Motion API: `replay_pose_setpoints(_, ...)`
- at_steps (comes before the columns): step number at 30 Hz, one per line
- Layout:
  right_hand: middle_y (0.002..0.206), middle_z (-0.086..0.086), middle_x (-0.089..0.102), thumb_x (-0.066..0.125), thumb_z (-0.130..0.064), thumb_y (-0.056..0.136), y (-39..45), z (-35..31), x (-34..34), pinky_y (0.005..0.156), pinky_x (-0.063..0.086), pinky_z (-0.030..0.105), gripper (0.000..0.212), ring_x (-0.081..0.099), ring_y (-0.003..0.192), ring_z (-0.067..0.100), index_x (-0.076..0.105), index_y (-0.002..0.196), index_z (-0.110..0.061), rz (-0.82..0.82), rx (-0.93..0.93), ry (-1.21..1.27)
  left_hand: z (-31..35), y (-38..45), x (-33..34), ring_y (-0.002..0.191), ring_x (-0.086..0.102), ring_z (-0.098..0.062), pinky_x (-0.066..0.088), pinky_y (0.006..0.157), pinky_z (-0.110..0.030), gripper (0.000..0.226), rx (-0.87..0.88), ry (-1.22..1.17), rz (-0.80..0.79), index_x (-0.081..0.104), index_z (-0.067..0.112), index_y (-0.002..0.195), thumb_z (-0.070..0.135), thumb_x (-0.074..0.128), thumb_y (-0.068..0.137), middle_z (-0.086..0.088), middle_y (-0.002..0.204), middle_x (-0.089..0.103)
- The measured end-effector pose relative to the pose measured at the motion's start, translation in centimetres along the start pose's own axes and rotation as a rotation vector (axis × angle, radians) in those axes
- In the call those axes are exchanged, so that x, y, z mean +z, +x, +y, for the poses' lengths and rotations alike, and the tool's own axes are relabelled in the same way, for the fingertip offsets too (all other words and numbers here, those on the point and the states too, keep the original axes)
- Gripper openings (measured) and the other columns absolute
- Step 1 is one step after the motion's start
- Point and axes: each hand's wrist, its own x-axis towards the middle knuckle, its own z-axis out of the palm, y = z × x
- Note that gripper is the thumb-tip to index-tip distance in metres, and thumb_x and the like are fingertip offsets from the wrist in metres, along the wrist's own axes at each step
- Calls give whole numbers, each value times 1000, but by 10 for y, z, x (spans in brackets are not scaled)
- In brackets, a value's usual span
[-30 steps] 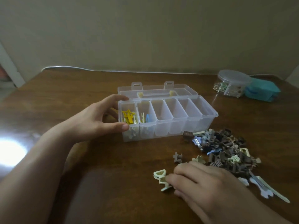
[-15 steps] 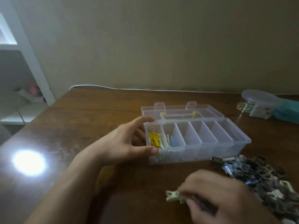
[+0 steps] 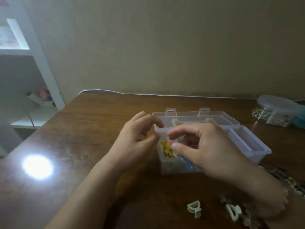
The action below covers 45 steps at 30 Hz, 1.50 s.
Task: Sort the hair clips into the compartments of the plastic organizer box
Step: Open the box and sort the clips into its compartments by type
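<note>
Clear organizer box [image 3: 250,142], yellow clips [image 3: 165,147] inside

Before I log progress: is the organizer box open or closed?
Open. The box's lid lies flat behind it, latches up, and yellow clips show inside.

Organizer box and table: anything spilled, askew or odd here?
Nothing damaged. The organizer box sits upright, lid open. Loose clips lie on the table, unsorted rather than spilled. Both hands are at its leftmost compartment.
</note>
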Motion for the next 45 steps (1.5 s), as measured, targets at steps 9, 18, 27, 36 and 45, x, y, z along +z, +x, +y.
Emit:
replay_pose_setpoints(9, 77, -3, 72, 72, -11, 84, 12, 21, -12, 61, 56, 17, 14, 70, 68, 6, 70, 89, -23, 283, 19, 188, 0, -4, 9, 114, 46, -12, 37, 99, -44, 20, 139, 198, -131, 69, 32, 90, 42, 55, 81, 21, 98, 62)
replay_pose_setpoints(18, 104, -17, 68, 65, -19, 91, 12, 28, -11, 58, 43, 1, 20, 54, 64, -19, 71, 108, -28, 238, -35, -181, 0, -3, 12, 105, 51, -15, 37, 94, -47, 23, 231, 226, -74, 68, 29, 83, 50, 58, 84, 19, 91, 63)
replay_pose_setpoints(27, 81, -14, 71, 68, -20, 85, -27, 55, -107, 55, 47, 9, 12, 64, 61, 2, 71, 84, -32, 356, -110, -126, 4, -5, 21, 138, 23, -7, 38, 110, -54, 63, 160, 357, -263, 45, 51, 133, 76, 55, 76, 26, 141, 33)
replay_pose_setpoints(36, 90, -21, 64, 63, -49, 86, -54, 50, -96, 77, 53, 21, 7, 60, 84, -4, 64, 92, -45, -354, 211, -670, -11, -4, 5, 138, 35, -20, 44, 106, -49, 72, 180, 248, -198, 45, 44, 137, 65, 67, 71, 14, 140, 38)
replay_pose_setpoints(45, 100, -12, 59, 59, -42, 89, -55, 47, -66, 78, 51, 28, 20, 56, 89, 6, 56, 108, -39, -445, 127, -837, -10, -5, 11, 137, 32, -20, 38, 104, -36, 69, 211, 276, -211, 47, 42, 138, 62, 63, 74, 12, 137, 38)
